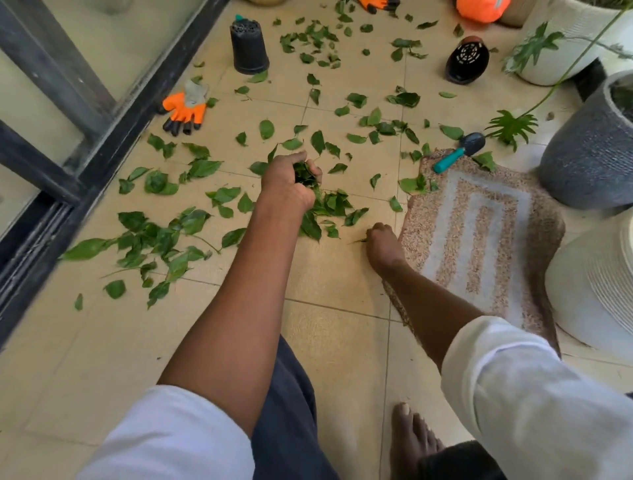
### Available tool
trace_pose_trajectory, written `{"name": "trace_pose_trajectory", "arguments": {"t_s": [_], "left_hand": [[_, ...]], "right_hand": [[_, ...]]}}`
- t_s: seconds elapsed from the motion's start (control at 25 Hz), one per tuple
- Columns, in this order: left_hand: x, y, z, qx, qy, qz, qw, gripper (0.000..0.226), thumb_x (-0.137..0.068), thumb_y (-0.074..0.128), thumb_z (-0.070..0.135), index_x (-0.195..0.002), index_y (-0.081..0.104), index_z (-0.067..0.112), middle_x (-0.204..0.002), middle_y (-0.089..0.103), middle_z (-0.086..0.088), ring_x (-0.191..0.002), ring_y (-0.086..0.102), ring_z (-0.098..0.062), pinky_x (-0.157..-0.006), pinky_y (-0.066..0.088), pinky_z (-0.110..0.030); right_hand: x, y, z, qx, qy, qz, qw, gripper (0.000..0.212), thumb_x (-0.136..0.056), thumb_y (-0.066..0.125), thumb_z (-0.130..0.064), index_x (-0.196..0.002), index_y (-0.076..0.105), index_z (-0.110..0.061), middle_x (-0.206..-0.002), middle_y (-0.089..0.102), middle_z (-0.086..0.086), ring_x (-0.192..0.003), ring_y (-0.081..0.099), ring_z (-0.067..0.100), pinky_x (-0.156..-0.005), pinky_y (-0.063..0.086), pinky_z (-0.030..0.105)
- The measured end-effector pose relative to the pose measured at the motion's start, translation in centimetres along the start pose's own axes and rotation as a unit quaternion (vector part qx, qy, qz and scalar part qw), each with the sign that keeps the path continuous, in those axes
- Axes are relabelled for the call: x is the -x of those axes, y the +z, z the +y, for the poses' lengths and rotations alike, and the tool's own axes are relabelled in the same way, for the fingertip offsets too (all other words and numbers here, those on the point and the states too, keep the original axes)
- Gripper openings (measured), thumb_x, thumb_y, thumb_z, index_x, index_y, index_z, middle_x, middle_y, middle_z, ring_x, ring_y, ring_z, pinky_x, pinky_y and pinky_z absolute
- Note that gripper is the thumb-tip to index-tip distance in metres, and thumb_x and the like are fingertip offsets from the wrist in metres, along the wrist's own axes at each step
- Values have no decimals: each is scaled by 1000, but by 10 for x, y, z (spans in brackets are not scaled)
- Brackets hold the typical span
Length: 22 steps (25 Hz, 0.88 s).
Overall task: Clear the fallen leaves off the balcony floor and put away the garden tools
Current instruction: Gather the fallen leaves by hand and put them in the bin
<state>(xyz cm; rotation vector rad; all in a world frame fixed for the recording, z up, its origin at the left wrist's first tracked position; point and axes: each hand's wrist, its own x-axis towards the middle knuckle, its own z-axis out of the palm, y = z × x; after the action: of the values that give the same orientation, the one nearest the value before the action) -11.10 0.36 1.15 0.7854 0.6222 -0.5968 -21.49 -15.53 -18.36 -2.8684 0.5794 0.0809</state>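
Note:
Green fallen leaves (pixel 161 236) lie scattered across the beige tiled balcony floor. My left hand (pixel 287 181) is closed around a bunch of leaves (pixel 305 173) just above a small pile. Low on the tiles beside the mat's left edge, my right hand (pixel 382 243) pinches a single leaf, fingers closed. A teal-handled trowel (pixel 457 152) rests at the mat's top corner. One orange and black garden glove (pixel 185 109) lies at the left near the door frame; another glove (pixel 375 4) shows at the top edge.
A brown and grey mat (pixel 479 240) lies at the right. Two black plastic pots (pixel 248 46) (pixel 466 63) stand further back. White planters (pixel 561 51) (pixel 589 291) and a grey pot (pixel 589 154) line the right side. The sliding door frame (pixel 68 164) runs along the left.

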Motion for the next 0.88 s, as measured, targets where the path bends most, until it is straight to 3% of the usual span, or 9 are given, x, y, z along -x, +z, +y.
{"name": "trace_pose_trajectory", "arguments": {"t_s": [0.2, 0.36, 0.56, 0.72, 0.88], "left_hand": [[0, -6, 10, 14, -2, 12, 1000, 12, -90, 55, -7, -85, 51, 3, -78, 48, -11, -48, 45, -16, -41, 40, -22], [0, -9, 16, 7, 4, 5, 1000, 11, -90, 55, -5, -84, 51, 3, -70, 48, -10, -44, 44, -16, -40, 39, -21], [-2, -18, 26, 7, 19, 13, 1000, 11, -91, 54, -4, -83, 50, 2, -66, 48, -9, -42, 43, -17, -41, 37, -21], [-3, -25, 37, 31, 35, 23, 999, 9, -90, 55, -4, -86, 51, 3, -73, 48, -9, -45, 45, -17, -40, 38, -20], [5, -28, 42, 26, 45, 26, 998, 9, -91, 55, -3, -84, 51, 3, -69, 48, -10, -42, 44, -17, -40, 38, -19]], "right_hand": [[-48, -23, -25, -162, 86, 45, 982, 18, -91, 48, 5, -104, 61, 11, -120, 50, 22, -94, 58, 36, -81, 50, 34], [-54, 2, -34, -91, 59, -30, 994, 21, -92, 49, -2, -103, 67, -1, -109, 61, 17, -100, 59, 31, -86, 49, 33], [-19, 13, -41, -71, 62, 38, 995, 32, -90, 39, 8, -110, 63, 1, -106, 62, 20, -97, 59, 32, -82, 50, 38], [-21, -7, -55, -249, 178, 72, 949, 27, -88, 41, 8, -110, 51, -5, -89, 59, 11, -79, 58, 27, -67, 50, 38], [-41, -15, -103, -293, 84, 4, 952, 21, -85, 53, 8, -85, 67, -7, -82, 64, 8, -71, 58, 18, -56, 47, 24]]}}
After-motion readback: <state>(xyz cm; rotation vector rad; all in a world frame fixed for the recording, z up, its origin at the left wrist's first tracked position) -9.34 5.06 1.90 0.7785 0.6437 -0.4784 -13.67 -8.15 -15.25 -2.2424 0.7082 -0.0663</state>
